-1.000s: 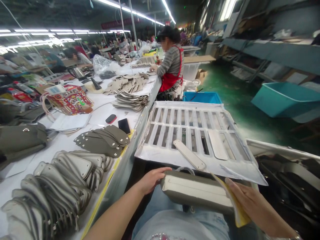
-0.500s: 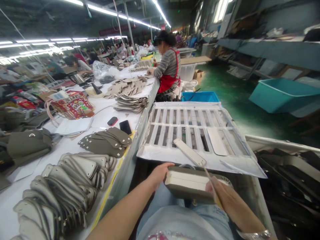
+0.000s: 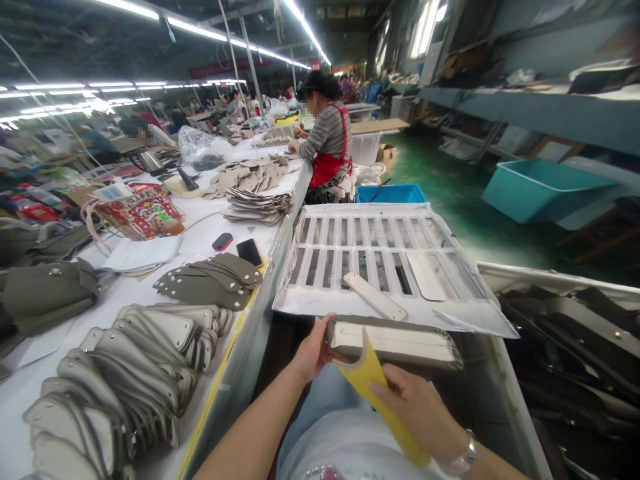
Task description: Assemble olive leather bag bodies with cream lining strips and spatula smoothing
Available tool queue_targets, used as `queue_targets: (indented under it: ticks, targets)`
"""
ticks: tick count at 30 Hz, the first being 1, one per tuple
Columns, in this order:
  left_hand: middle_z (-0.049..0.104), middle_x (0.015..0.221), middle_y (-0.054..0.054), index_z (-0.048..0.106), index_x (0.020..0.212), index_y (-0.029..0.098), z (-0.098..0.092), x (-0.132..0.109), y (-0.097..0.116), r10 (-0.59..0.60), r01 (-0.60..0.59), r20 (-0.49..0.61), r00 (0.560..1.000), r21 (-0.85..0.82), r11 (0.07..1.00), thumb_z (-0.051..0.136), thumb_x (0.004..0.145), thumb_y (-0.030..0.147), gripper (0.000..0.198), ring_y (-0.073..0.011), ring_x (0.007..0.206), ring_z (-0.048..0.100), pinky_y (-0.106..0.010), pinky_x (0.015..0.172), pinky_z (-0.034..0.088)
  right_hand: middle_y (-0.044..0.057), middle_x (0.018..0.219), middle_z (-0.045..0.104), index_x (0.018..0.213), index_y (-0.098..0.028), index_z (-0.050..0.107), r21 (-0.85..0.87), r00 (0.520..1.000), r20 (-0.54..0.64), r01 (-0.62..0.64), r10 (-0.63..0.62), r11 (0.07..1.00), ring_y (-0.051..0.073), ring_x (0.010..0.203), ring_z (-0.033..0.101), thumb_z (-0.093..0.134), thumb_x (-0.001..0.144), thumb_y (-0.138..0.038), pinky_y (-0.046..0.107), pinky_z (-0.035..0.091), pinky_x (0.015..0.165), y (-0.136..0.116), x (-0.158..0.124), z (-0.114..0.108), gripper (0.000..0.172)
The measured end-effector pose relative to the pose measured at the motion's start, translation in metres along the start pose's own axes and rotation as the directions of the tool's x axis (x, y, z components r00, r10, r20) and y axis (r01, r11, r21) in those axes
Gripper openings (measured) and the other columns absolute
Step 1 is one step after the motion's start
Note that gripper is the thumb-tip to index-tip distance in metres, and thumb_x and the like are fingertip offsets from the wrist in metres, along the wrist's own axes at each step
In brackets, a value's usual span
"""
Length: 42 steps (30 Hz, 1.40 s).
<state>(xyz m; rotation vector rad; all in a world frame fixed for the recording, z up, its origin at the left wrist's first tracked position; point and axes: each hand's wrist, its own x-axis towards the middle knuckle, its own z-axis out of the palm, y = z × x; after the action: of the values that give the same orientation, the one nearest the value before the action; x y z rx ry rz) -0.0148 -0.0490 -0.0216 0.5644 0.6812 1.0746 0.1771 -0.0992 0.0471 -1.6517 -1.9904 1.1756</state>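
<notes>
Nr rack (image 3: 325, 304): 1 grey pc. (image 3: 400, 343) pinched in L hand (image 3: 313, 350), 1 yel. sheet (image 3: 361, 377) in R hand (image 3: 420, 410)

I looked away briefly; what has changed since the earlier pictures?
The right hand has carried the yellow sheet leftward along the grey-sided piece towards the left hand. The left hand still holds the piece's left end; the pale strips stayed on the slatted rack.

Stretches far back under a dark ceiling (image 3: 115, 43), lit by long rows of strip lights (image 3: 306, 30). Has a grey wall (image 3: 530, 43) at right and a bright window (image 3: 424, 30) set high farther back. Shows a green floor (image 3: 440, 177) between a blue-grey bench (image 3: 475, 107) at right and a long white table (image 3: 203, 235) at left. Includes a slim pole (image 3: 250, 60) and a blurred red banner (image 3: 225, 67).
</notes>
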Motion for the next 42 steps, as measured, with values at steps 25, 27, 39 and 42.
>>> queue_targets:
  ticks: [25, 27, 39, 42]
  targets:
    - [0.061, 0.101, -0.007, 0.054, 0.109, 0.017, 0.004, 0.006, -0.008, 0.148, -0.127, -0.158, 0.976, 0.137, 0.982, 0.034, 0.088, 0.056, 0.049, -0.0182, 0.092, 0.056, -0.029, 0.084, 0.042, 0.003, 0.048, 0.058, 0.069, -0.012, 0.053, 0.741, 0.905, 0.373, -0.424, 0.205, 0.52, 0.006, 0.031, 0.04, 0.06, 0.054, -0.071, 0.018, 0.027, 0.032, 0.0, 0.032, 0.086, 0.061]
    - [0.061, 0.099, -0.007, 0.053, 0.109, 0.017, 0.004, 0.006, -0.005, 0.149, -0.104, -0.164, 0.975, 0.255, 0.961, 0.034, 0.088, 0.055, 0.048, -0.0179, 0.089, 0.055, -0.029, 0.08, 0.043, 0.004, 0.047, 0.059, 0.065, -0.013, 0.054, 0.728, 0.881, 0.422, -0.47, 0.213, 0.498, 0.007, 0.031, 0.042, 0.06, 0.051, -0.073, 0.018, 0.029, 0.032, 0.0, 0.034, 0.084, 0.062]
    - [0.06, 0.11, -0.009, 0.049, 0.121, 0.017, -0.002, 0.005, 0.001, 0.013, 0.009, -0.127, 0.992, 0.17, 0.985, 0.027, 0.089, 0.057, 0.056, -0.0218, 0.103, 0.054, -0.035, 0.093, 0.039, 0.009, 0.053, 0.064, 0.063, -0.013, 0.06, 0.693, 0.798, 0.582, -0.587, 0.157, 0.419, 0.013, 0.035, 0.052, 0.065, 0.047, -0.066, 0.019, 0.037, 0.034, -0.009, 0.039, 0.082, 0.056]
    - [0.06, 0.11, -0.009, 0.047, 0.126, 0.019, -0.001, 0.006, 0.001, 0.027, 0.002, -0.119, 0.993, 0.235, 0.972, 0.028, 0.089, 0.058, 0.057, -0.0222, 0.103, 0.054, -0.036, 0.094, 0.038, 0.009, 0.048, 0.061, 0.06, -0.012, 0.06, 0.7, 0.81, 0.559, -0.577, 0.179, 0.421, 0.012, 0.033, 0.052, 0.063, 0.048, -0.067, 0.019, 0.038, 0.034, -0.011, 0.037, 0.08, 0.056]
